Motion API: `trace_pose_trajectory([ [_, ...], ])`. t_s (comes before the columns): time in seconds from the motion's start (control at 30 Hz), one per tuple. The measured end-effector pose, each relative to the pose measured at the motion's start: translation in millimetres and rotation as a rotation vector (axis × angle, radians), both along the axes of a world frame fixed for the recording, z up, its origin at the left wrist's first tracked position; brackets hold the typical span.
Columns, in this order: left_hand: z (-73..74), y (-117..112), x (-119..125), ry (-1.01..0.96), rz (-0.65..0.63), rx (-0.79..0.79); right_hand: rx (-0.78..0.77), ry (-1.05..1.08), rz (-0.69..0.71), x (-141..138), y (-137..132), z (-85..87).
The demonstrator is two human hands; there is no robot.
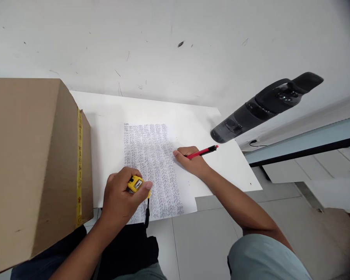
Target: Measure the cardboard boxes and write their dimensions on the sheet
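My left hand (124,194) is closed around a yellow tape measure (135,183), whose black wrist strap (147,214) hangs down past the table's front edge. It is over the lower left part of a sheet of paper (147,155) densely covered with columns of small handwriting. My right hand (192,159) grips a red pen (201,152) with a black clip end pointing right. That hand rests at the right side of the written columns; the pen's tip is hidden by the fingers.
A large cardboard box (67,155) with yellow tape stands at the left. A black handheld vacuum (251,111) stands at the white table's (230,171) back right. Behind is a scuffed white wall (163,58). Grey floor tiles (201,233) show below the front edge.
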State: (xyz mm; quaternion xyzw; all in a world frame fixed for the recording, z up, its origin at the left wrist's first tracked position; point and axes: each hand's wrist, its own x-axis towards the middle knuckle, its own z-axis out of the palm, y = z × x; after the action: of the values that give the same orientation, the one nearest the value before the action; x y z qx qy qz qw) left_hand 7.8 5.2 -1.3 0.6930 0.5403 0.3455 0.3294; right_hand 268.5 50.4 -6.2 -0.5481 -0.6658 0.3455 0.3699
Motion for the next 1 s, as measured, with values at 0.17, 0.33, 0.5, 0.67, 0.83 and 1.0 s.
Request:
trace_pose_trajectory([
  [0.17, -0.4, -1.0, -1.4, 0.009, 0.01, 0.006, -0.021, -0.002, -0.055, 1.7, 0.0, -3.0],
  [0.33, -0.6, -1.6, -1.0, 0.002, 0.015, 0.0, -0.026, 0.002, -0.034, 2.4, -0.6, -3.2],
  [0.5, -0.5, -1.9, -1.3, 0.005, 0.012, 0.015, -0.024, -0.007, -0.01, 3.2, -0.8, -3.1],
  [0.67, -0.9, -1.9, -2.0, 0.006, 0.014, -0.001, -0.015, -0.019, -0.086, 1.3, -1.4, -1.5],
  [0.83, -0.8, -1.1, -0.8, -0.016, 0.006, -0.022, -0.044, -0.028, -0.039, 1.2, -0.1, 0.0],
  [1.0, 1.3, -1.3, 0.3, -0.026, 0.017, -0.038, -0.067, 0.001, -0.085, 0.9, -0.1, 0.0],
])
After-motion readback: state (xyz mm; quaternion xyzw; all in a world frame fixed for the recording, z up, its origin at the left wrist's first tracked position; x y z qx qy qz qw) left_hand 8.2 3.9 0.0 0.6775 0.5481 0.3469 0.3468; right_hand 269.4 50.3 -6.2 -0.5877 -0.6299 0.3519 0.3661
